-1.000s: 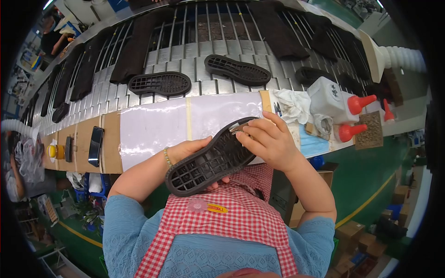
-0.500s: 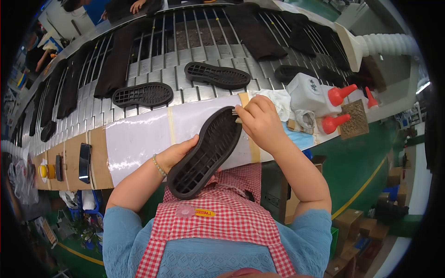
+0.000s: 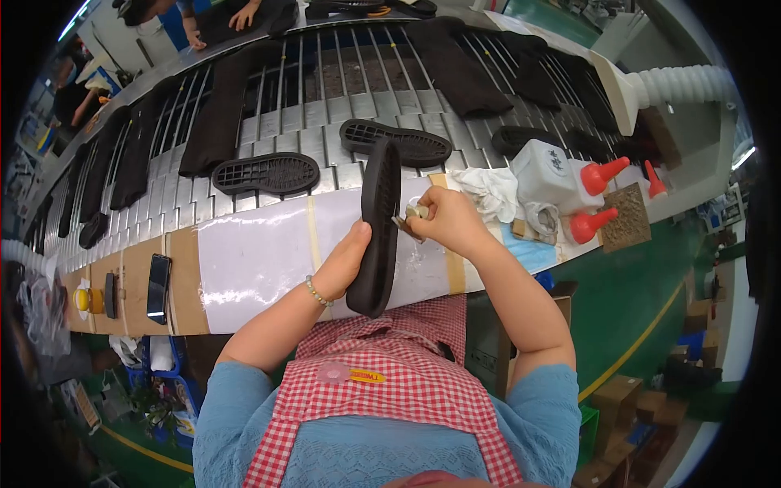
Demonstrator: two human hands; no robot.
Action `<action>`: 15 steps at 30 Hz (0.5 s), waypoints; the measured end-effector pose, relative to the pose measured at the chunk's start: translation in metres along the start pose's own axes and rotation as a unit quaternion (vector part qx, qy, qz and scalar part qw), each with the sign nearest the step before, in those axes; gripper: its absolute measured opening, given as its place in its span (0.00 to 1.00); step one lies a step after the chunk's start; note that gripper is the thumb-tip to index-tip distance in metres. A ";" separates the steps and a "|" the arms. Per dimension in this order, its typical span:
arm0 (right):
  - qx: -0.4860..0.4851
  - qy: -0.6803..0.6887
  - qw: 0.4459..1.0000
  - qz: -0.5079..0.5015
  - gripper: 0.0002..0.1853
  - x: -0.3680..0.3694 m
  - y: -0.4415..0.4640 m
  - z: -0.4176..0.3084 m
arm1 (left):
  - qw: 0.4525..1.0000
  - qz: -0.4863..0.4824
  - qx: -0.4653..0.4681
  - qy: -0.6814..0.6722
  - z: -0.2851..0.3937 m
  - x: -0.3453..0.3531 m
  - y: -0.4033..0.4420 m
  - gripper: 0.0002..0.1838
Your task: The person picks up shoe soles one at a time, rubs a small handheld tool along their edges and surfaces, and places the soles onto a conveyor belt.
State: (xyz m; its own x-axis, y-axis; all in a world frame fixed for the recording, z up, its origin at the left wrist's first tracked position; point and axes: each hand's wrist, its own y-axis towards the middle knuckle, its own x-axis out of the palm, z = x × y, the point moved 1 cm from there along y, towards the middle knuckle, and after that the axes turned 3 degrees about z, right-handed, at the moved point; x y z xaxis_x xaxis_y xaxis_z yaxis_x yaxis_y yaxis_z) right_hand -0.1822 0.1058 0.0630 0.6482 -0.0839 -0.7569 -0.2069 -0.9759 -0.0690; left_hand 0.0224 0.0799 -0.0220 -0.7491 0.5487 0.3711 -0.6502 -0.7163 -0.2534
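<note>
Ideally, the black sole [image 3: 376, 244], at twelve o'clock from the apron [image 3: 382, 382], is steadied in the grasp of the left hand [image 3: 343, 262], fingertips hidden, while the small tool [image 3: 411, 228], pinched by the right hand [image 3: 452, 220] at three o'clock, is guided lightly

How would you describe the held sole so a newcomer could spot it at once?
Find the slatted metal conveyor, then the white-topped bench nearer the camera. Above the bench, the left hand grips a black sole. It is tipped on edge; the neighbouring soles lie flat.
</note>
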 end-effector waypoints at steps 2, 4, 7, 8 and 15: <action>0.020 0.020 0.999 -0.031 0.18 0.003 -0.008 -0.008 | 1.000 0.011 0.009 0.007 -0.004 -0.008 0.006 0.33; -0.070 -0.012 0.997 -0.009 0.16 0.014 -0.016 -0.006 | 0.999 0.032 0.025 0.007 0.005 -0.009 0.007 0.32; -0.226 -0.040 0.972 0.043 0.13 0.030 -0.033 -0.007 | 0.996 0.077 0.053 -0.005 0.018 -0.006 0.005 0.29; -0.282 -0.047 0.956 0.064 0.11 0.033 -0.039 -0.008 | 0.994 0.090 0.061 -0.009 0.021 -0.007 0.006 0.28; -0.119 0.030 0.992 -0.035 0.13 0.047 -0.055 -0.001 | 0.976 0.088 0.200 -0.009 0.009 -0.028 0.012 0.35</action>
State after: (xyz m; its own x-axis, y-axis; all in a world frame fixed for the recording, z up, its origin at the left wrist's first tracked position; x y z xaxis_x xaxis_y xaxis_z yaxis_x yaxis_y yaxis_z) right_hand -0.1396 0.1550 0.0325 0.6987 -0.0188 -0.7151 0.0141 -0.9991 0.0401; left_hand 0.0367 0.0522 -0.0267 -0.8402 0.3960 0.3705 -0.4065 -0.9121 0.0531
